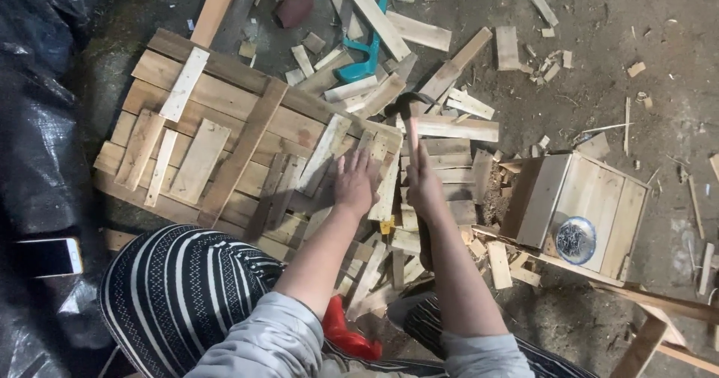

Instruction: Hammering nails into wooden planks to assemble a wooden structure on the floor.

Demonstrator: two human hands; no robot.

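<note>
Down on the floor (614, 56), a person sits among a scatter of wood offcuts, both bare forearms stretched forward. The left hand (353, 183) lies flat, fingers spread, pressing on a short pale slat (386, 187) that rests across a row of similar strips at the edge of a rough pallet panel (225, 101). The right hand (424, 187) has its grip closed around the handle of a hammer (411, 120), whose dark head shows just beyond the fingers, above the same heap of slats; the handle runs back under the wrist. The two hands are just beside each other, with the slat between them.

To the right stands a small open wooden box (584, 198), and inside it sits a round tin of nails (576, 239). Beyond the hands, near the top, a teal-handled saw (367, 52) lies among longer boards. A phone (49, 257) rests on black plastic sheeting (37, 123) at the far left. The person's striped trouser knee (176, 292) fills the lower left, and something red (346, 333) shows beneath the left arm; I cannot tell what it is.
</note>
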